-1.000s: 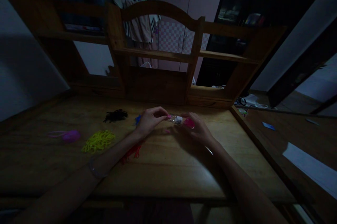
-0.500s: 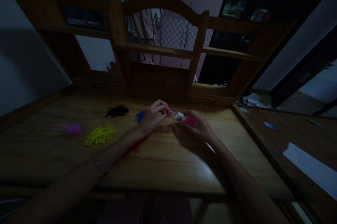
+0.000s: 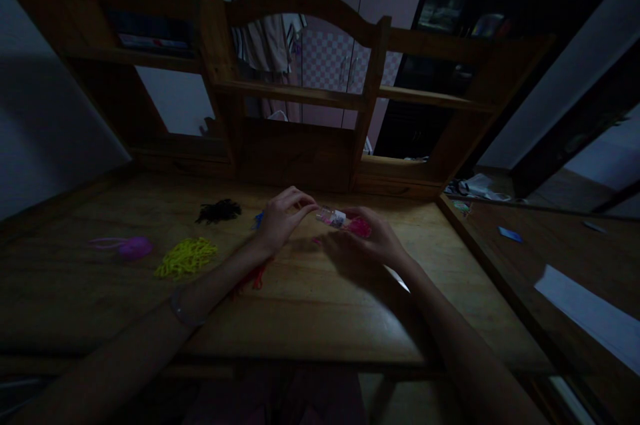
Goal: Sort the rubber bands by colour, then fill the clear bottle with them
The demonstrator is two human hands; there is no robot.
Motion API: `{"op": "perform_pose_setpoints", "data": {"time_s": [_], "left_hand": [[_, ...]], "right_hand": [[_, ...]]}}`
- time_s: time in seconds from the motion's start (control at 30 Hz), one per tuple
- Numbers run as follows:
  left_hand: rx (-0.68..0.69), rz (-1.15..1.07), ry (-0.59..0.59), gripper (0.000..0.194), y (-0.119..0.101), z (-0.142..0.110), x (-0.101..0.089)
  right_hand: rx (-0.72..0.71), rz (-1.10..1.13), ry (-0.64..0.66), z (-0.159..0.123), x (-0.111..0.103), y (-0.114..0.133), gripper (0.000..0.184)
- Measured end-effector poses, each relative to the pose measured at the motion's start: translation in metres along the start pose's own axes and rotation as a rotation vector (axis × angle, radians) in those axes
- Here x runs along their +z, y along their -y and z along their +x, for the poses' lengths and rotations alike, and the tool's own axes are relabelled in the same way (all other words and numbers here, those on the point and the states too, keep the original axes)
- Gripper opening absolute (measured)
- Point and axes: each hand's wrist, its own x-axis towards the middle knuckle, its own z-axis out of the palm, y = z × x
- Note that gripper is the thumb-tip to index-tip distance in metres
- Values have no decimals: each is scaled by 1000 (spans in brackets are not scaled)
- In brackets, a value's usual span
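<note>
A small clear bottle with a white label lies nearly level above the table, pink showing inside it. My right hand is closed around its right end, where a bright pink bundle also shows at the fingers. At the bottle's left end, my left hand pinches thumb and forefinger together; what is between them, if anything, is too small to tell. Below the bottle a small pink bit rests on the wood. Blue pieces and red strands lie partly hidden by my left hand and forearm.
On the table's left are a black strand pile, a yellow strand pile and a purple pouch-like thing with a loop. A wooden shelf unit rises at the back. White paper and a blue card lie right.
My left fingertips have drawn slightly left of the bottle's end, and the pink seen there before now shows inside the bottle. The whole view has shifted slightly.
</note>
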Motion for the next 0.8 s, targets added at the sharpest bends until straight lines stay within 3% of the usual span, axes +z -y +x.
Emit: {"op": "perform_pose_setpoints", "data": {"time_s": [0.1, 0.27, 0.37, 0.47, 0.57, 0.67, 0.8], "left_hand": [[-82, 43, 53, 16, 6, 2, -6], [-43, 24, 529, 18, 21, -4, -5], [4, -28, 679, 19, 28, -11, 1], [47, -19, 704, 17, 31, -15, 5], [70, -32, 695, 15, 19, -15, 9], [51, -126, 686, 14, -12, -14, 21], [116, -216, 688, 9, -53, -14, 56]], "right_hand": [[18, -17, -43, 0, 1, -4, 34], [129, -80, -244, 2, -2, -16, 30], [177, -79, -317, 1, -7, -21, 30], [218, -161, -428, -1, -11, -25, 31], [267, -217, -534, -1, -17, -31, 33], [305, 23, -448, 2, -21, -37, 35], [255, 239, -357, 8, -21, -33, 38]]}}
